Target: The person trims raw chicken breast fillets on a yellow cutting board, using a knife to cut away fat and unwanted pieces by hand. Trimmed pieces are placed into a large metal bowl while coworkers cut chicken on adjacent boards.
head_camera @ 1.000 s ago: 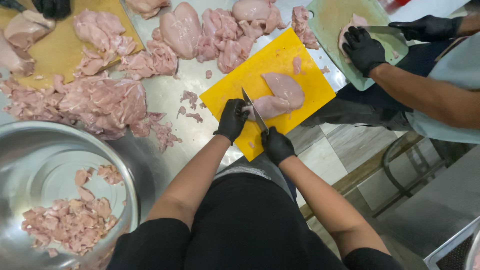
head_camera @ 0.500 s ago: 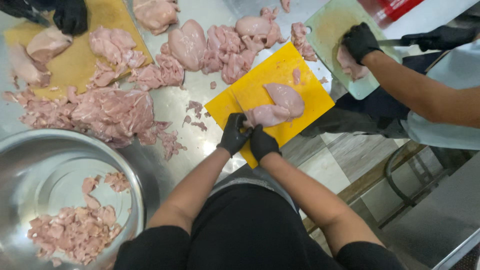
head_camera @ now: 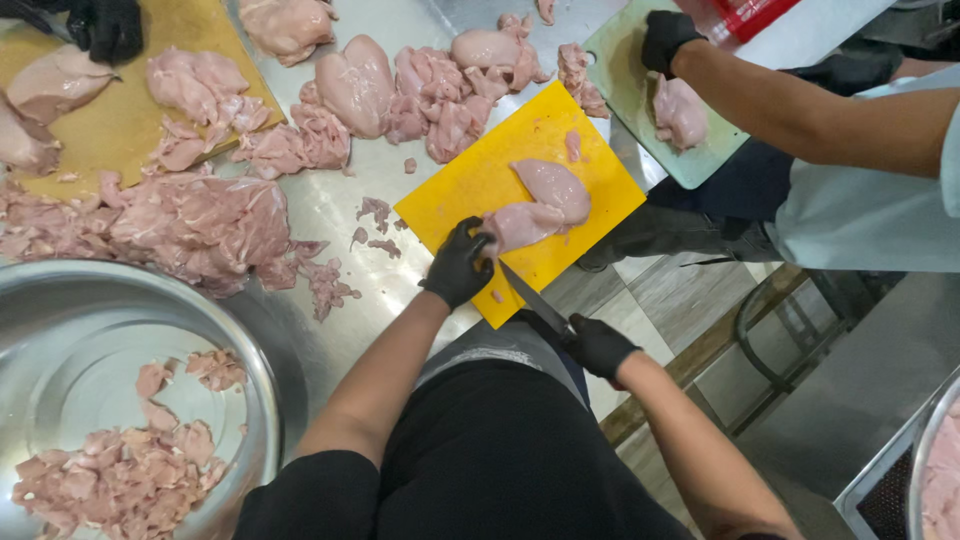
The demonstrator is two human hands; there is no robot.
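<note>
Left hand [head_camera: 458, 265] pins chicken [head_camera: 535, 207]; right hand [head_camera: 598, 346] grips knife [head_camera: 533, 298].

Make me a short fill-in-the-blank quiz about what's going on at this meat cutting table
1. The left hand holds down a raw chicken piece on a ____ cutting board.
2. The right hand grips a ____.
3. Cut pieces lie in a metal ____.

Missing words: yellow; knife; bowl

Metal bowl [head_camera: 262, 400] cut off at left.
</note>
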